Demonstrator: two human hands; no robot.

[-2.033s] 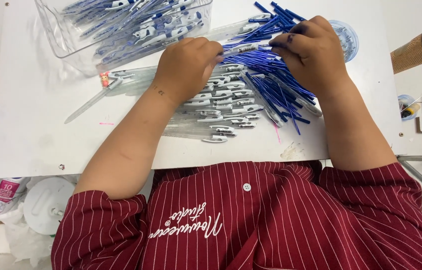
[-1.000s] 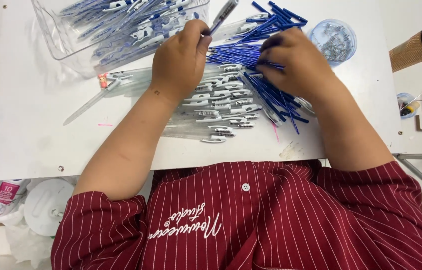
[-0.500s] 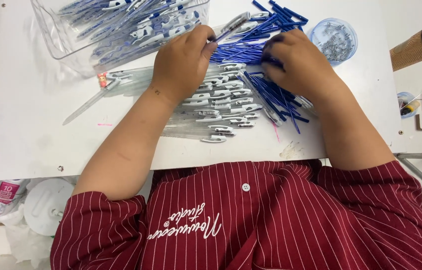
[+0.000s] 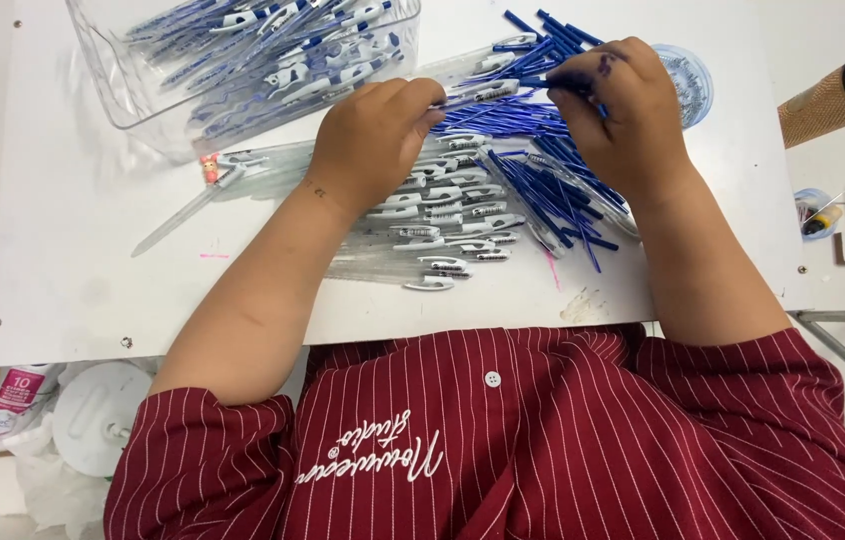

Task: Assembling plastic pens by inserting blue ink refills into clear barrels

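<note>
Spanning both grips, clear pen barrel

Two seconds ago the left hand lies flat on the row of clear plastic pen barrels; now its fingers pinch one clear pen barrel with a white clip, held nearly level above the pile. A second ago that barrel points steeply up toward the clear plastic bin. The right hand shifts left from the pile of thin blue ink refills and now meets the barrel's end.
</note>
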